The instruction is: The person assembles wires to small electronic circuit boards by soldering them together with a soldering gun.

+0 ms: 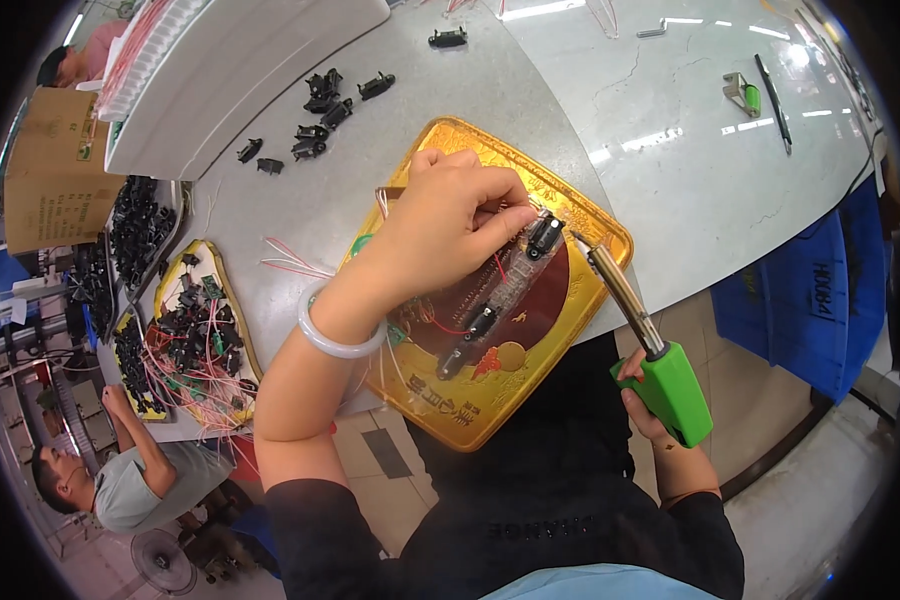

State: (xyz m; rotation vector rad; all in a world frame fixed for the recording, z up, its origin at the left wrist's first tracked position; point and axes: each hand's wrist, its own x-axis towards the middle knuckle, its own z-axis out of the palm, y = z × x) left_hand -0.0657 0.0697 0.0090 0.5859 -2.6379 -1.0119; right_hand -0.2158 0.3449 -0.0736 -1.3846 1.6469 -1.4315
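Observation:
My left hand (450, 215), with a pale bangle (340, 345) on its wrist, reaches over a gold tray (470, 425). Thumb and index finger are pinched at a small black part (545, 236); what lies between the fingertips is hidden. That part sits at the upper end of a clear strip (510, 288). Lower on the strip lies another black part (482, 320) with a red wire. My right hand (645, 405) is wrapped round the green handle of a soldering iron (678, 392). The iron's tip points up beside the first black part, and I cannot tell whether it touches.
Several loose black parts (310, 140) lie beyond the tray at the left. Yellow-rimmed trays (232, 300) hold black parts and wires. A white container (230, 70) stands back left. Blue crates (800, 300) are at right. A co-worker (155, 480) sits at lower left.

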